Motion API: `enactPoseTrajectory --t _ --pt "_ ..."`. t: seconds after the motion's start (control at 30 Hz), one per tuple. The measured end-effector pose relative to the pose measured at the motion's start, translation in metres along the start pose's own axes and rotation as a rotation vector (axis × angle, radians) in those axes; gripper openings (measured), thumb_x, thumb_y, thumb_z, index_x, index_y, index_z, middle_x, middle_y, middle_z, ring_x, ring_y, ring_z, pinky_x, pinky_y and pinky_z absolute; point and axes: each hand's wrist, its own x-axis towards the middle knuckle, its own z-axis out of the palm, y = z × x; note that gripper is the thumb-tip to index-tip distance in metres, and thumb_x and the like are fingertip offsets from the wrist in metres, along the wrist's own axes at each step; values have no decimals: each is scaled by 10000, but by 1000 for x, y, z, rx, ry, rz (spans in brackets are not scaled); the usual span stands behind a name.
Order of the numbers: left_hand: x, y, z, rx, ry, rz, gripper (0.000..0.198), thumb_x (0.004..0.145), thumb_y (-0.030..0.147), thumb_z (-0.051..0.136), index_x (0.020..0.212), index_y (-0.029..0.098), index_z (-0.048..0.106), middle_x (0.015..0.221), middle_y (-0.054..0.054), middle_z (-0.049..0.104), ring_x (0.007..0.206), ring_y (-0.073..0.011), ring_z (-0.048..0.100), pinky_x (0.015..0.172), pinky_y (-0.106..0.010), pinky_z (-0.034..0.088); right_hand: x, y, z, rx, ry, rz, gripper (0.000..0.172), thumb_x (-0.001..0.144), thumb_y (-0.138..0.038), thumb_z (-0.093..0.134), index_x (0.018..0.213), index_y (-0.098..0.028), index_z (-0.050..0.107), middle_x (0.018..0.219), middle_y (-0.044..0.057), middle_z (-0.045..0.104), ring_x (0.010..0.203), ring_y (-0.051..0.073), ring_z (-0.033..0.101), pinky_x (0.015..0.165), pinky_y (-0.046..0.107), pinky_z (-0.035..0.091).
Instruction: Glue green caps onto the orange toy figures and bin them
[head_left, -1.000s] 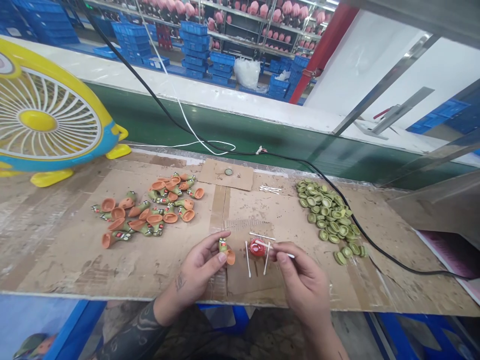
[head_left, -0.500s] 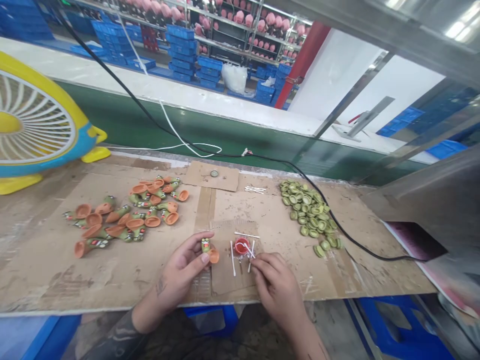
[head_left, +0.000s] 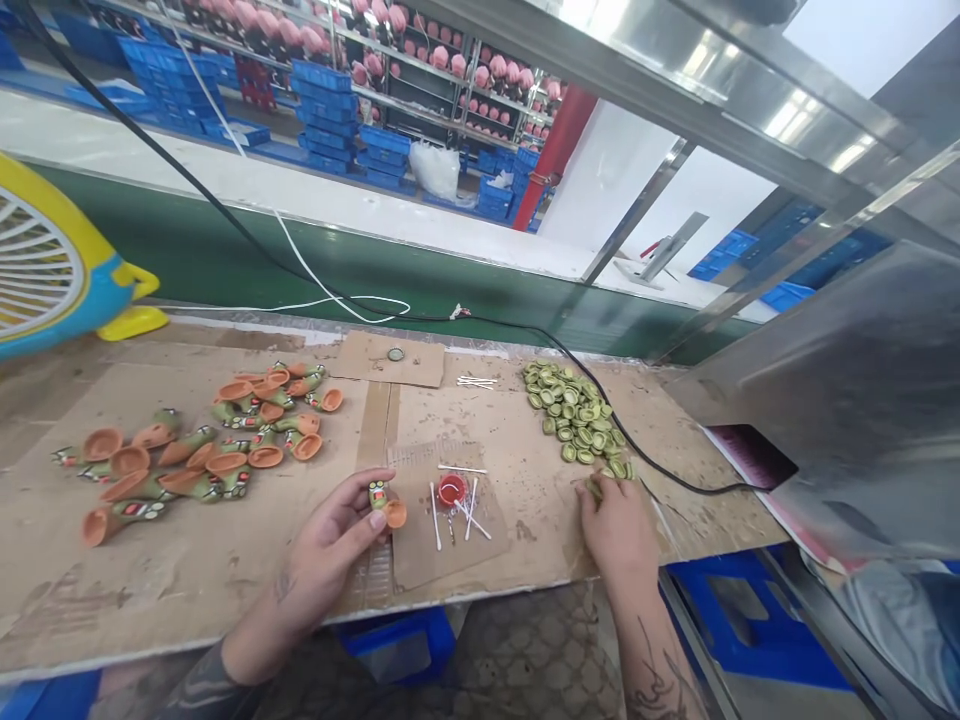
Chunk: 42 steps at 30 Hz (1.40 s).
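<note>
Pinched between the thumb and fingers of my left hand is a small painted figurine, green with a spoon-like orange bowl at its lower end. My right hand reaches to the near end of a heap of green oval pieces. Its fingertips close round a green oval piece, which they partly cover. Between my hands a red cap sits on a cardboard sheet. Around it lie several cotton swabs, one slanting out toward the lower right.
More green-and-orange figurines lie in a spread group at the left. Spare cotton swabs and a cardboard piece with a small round metal cap are farther back. A black cable skirts the green heap. A yellow-blue fan stands at far left.
My right hand has let go of a cotton swab by the red cap and moved right to the green pieces. My left hand still holds the figurine. The view has turned right.
</note>
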Motion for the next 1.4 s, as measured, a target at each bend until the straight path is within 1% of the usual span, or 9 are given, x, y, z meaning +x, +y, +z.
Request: enactPoseTrajectory --t 0.17,0.33,0.47,0.6,0.7,0.8,0.93,1.17,1.4 --pt "0 4 4 -5 18 22 511 824 438 817 1235 181 655 861 -37 670 703 -143 569 644 -251 475 -12 4 1 174 -113 -208 182 912 -322 534 861 -211 668 1008 90 651 966 259 640 865 393 515" --pt "-1 7 4 5 24 37 500 820 438 825 1218 184 658 853 -32 677 700 -139 581 645 -242 498 -11 10 2 270 -35 -176 221 860 -342 620 1016 -193 670 1075 114 638 1009 287 624 904 459 521" --pt "-8 7 4 6 68 82 497 811 397 843 1236 219 656 956 -49 710 766 -155 631 678 -244 528 -13 3 -3 373 -59 -154 241 884 -328 630 1058 -177 698 1036 127 701 886 257 689 798 420 584" --pt "-22 11 20 33 20 113 373 796 312 861 1130 236 712 1045 -64 738 892 -188 683 758 -257 557 -39 -36 -18 759 -132 -157 326 948 -395 653 1210 -201 662 1190 137 716 983 223 734 830 352 628" --pt "-30 12 42 13 -84 170 274 787 278 864 1024 233 734 1039 -62 741 938 -195 690 812 -267 558 -64 -76 -32 1161 -215 -196 266 913 -307 746 1173 -261 714 1245 105 692 1102 207 712 911 301 612" --pt "-32 12 57 -12 -130 213 238 784 245 860 990 224 742 1049 -68 725 985 -201 679 865 -279 549 -81 -108 -44 1311 -309 -287 272 903 -233 765 1165 -298 738 1217 89 671 1122 200 702 918 272 608" --pt "-32 14 59 31 -161 259 221 782 194 852 975 230 750 1072 -77 713 1047 -217 666 913 -304 543 -87 -126 -50 1279 -350 -361 322 896 -203 769 1190 -328 729 1203 80 645 1102 192 690 901 262 606" --pt "-35 14 47 177 -134 340 255 757 171 869 981 260 785 1079 -87 739 1038 -235 693 906 -329 573 -88 -132 -48 1111 -366 -406 287 890 -176 754 1149 -298 738 1124 80 660 1048 214 691 868 299 602" --pt "-37 18 39 389 -115 481 319 716 186 911 992 321 826 1002 -69 809 926 -235 759 831 -326 602 -88 -138 -54 1034 -333 -485 258 875 -134 743 1103 -255 744 1019 61 697 898 183 710 780 284 604"
